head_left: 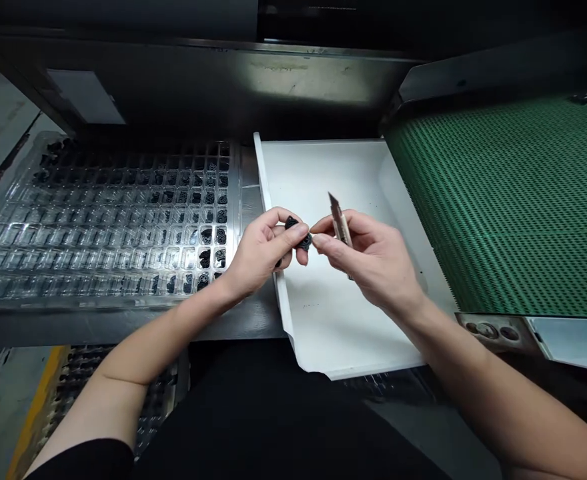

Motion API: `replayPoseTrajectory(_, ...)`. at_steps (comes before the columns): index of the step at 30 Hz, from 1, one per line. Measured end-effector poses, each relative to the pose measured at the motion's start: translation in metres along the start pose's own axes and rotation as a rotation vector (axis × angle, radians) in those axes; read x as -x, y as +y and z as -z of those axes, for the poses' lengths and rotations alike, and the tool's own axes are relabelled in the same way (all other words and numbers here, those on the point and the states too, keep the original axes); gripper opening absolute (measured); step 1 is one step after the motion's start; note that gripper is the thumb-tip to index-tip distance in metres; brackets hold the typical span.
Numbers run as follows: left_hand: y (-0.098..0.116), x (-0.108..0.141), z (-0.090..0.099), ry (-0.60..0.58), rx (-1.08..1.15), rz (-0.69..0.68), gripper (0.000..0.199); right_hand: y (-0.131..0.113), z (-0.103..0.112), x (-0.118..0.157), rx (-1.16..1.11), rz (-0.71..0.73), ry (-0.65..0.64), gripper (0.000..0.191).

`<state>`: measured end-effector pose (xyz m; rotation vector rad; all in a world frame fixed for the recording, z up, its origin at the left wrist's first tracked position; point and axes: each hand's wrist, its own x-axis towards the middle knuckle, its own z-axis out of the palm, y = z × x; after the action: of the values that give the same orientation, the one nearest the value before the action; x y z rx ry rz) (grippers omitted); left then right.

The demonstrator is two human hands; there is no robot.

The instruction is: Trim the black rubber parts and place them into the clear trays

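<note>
Between the thumb and fingers of my left hand [266,250] is a small black moulded part [304,240], with openwork in its face. More dark material shows behind those fingers, partly hidden. My right hand [373,257] grips a utility knife [341,227], its blade out and pointing up and away from me. The right thumb and index fingertips meet right beside the black part; whether they pinch something on it I cannot make out. Both hands are over the left side of a white tray [353,333].
A clear compartment tray [123,303] on the left holds many black parts, mostly in its right columns and far rows. A green mesh conveyor belt [513,220] runs at the right, with dark pieces far back. A metal panel [188,87] stands behind. Another filled tray [78,380] lies lower left.
</note>
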<state>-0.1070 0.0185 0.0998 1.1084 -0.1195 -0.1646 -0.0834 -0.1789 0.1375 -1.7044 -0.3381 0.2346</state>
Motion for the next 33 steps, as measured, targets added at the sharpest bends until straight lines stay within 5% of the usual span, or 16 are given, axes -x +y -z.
replayPoseTrajectory(16, 0.017, -0.020, -0.003, 0.019, 0.033, 0.066, 0.019, 0.016, 0.010, -0.008, -0.565, -0.248, -0.004, 0.035)
replayPoseTrajectory(27, -0.016, -0.011, 0.006, 0.010, -0.630, -0.544, 0.037, 0.023, 0.006, -0.004, -0.679, -0.345, -0.031, 0.039)
replayPoseTrajectory(33, -0.023, -0.015, 0.009, 0.052, -0.793, -0.822, 0.037, 0.025, 0.002, 0.000, -0.691, -0.382, -0.047, 0.039)
